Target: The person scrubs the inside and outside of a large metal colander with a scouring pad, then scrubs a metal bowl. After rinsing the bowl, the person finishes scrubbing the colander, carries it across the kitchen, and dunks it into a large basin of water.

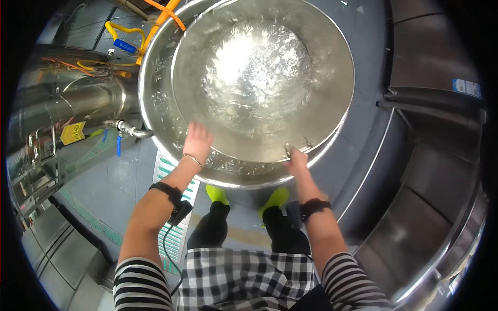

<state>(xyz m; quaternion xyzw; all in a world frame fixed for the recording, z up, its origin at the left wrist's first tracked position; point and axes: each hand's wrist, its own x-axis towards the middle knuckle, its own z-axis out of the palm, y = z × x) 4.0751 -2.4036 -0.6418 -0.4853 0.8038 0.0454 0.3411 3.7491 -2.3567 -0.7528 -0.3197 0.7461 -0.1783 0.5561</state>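
Note:
A large round metal vessel (pixel 332 122) fills the upper middle, and a smaller round metal basin (pixel 332 72) with rippling clear water sits inside it. My left hand (pixel 198 140) is at the basin's lower left rim, fingers stretched forward and showing no held object. At the lower right rim my right hand (pixel 296 159) has its fingers closed round a small metal handle (pixel 288 150) of the basin. Water also shows between the basin and the outer vessel's wall.
On the left are a metal tank (pixel 62 103) and a pipe with a blue-handled valve (pixel 119 140). An orange hose (pixel 168 13) hangs over the vessel's upper left rim. A green-slotted floor drain (pixel 176 238) lies near my feet. Metal counters (pixel 399 207) line the right.

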